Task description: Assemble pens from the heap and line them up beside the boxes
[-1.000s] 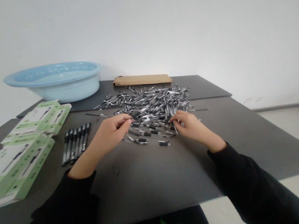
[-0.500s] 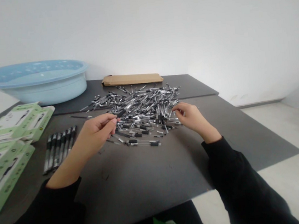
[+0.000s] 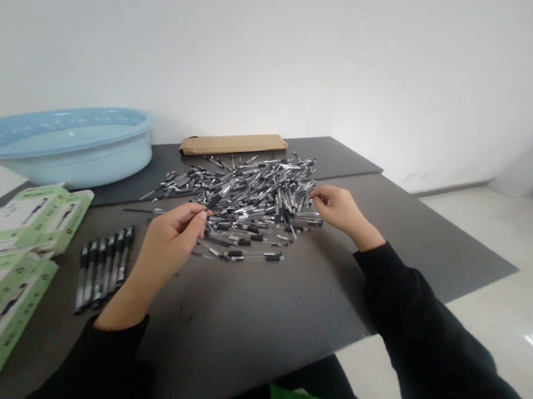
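A big heap of clear pens with black grips [image 3: 265,184] lies in the middle of the table. At its near left side, my left hand [image 3: 175,234] is closed, pinching a pen [image 3: 213,202] whose black part sticks out past the thumb and forefinger. My right hand [image 3: 341,210] is at the heap's right edge with thumb and forefinger drawn together; what is between them, if anything, is too small to make out. Left of my left forearm, several capped pens [image 3: 105,267] lie side by side in a row.
Green and white pen boxes [image 3: 19,251] lie at the left edge of the dark table [image 3: 259,314]. Behind them stands a wide light-blue basin [image 3: 86,161]. A flat brown cardboard package [image 3: 232,143] lies behind the heap, near the white wall.
The view has shifted slightly, so most things appear a little further left. Both hands keep nearly the same pose, and the left still holds the pen.
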`<act>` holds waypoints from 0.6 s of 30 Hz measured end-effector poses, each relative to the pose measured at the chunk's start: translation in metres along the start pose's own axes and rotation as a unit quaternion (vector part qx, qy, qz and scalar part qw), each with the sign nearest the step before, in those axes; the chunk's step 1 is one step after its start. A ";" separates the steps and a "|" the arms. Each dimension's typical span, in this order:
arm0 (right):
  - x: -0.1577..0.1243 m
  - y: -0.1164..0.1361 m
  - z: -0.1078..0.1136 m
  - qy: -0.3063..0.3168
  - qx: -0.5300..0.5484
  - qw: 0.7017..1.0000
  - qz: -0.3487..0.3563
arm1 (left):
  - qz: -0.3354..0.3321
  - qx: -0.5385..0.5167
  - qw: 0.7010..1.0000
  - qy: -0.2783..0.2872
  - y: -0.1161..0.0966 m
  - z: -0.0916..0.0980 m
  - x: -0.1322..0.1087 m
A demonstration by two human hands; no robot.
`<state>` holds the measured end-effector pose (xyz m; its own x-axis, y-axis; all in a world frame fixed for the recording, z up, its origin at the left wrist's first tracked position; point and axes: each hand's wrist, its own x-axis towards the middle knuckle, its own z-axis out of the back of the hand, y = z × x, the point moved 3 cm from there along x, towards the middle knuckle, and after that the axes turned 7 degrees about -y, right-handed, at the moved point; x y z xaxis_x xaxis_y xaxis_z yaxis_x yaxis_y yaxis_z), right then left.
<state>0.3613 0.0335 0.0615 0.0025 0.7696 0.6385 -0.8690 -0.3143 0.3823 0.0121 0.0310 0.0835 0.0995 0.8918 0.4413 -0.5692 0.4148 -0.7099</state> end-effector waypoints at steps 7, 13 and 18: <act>0.000 -0.029 0.005 -0.030 -0.047 0.996 -0.070 | 0.003 -0.003 1.000 -0.006 -0.004 0.000 -0.001; -0.005 -0.068 0.031 -0.062 -0.100 0.980 -0.163 | 0.004 -0.017 1.000 -0.004 -0.006 -0.001 -0.003; -0.010 -0.097 0.043 -0.068 -0.126 0.963 -0.227 | -0.002 -0.023 1.000 -0.005 -0.005 0.000 -0.002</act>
<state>0.4669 0.0328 0.0466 0.4600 0.7111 0.5318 -0.8559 0.1956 0.4788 0.0146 0.0268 0.0861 0.0938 0.8880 0.4502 -0.5302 0.4273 -0.7323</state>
